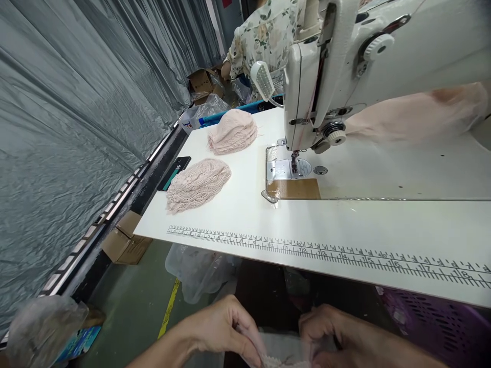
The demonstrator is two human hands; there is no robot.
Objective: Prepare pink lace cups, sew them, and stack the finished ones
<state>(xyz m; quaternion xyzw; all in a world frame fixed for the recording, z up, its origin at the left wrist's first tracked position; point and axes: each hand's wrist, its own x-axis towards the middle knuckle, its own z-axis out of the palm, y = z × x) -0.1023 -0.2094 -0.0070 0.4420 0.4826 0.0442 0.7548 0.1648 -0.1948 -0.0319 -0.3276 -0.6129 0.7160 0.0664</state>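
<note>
Low in front of the table edge, my left hand (233,329) pinches a pale lace-edged piece of fabric (282,360) between thumb and fingers. On its other side my right hand (330,329), slightly blurred, has curled fingers closed on the same piece. The lower part of the fabric is cut off by the bottom of the view. Above, on the white table (238,204), lie a heap of pale pink lace pieces (198,185) and a second heap of pink pieces (233,132). The sewing machine's presser foot (294,162) stands over its metal plate, apart from both hands.
The white sewing machine (383,61) fills the upper right, with pink fabric (418,115) behind its arm. A printed ruler (268,244) runs along the table's front. A dark phone-like object (180,166), a purple basket (437,327), a cardboard box (126,240) and a co-worker's floral sleeve (264,38) also show.
</note>
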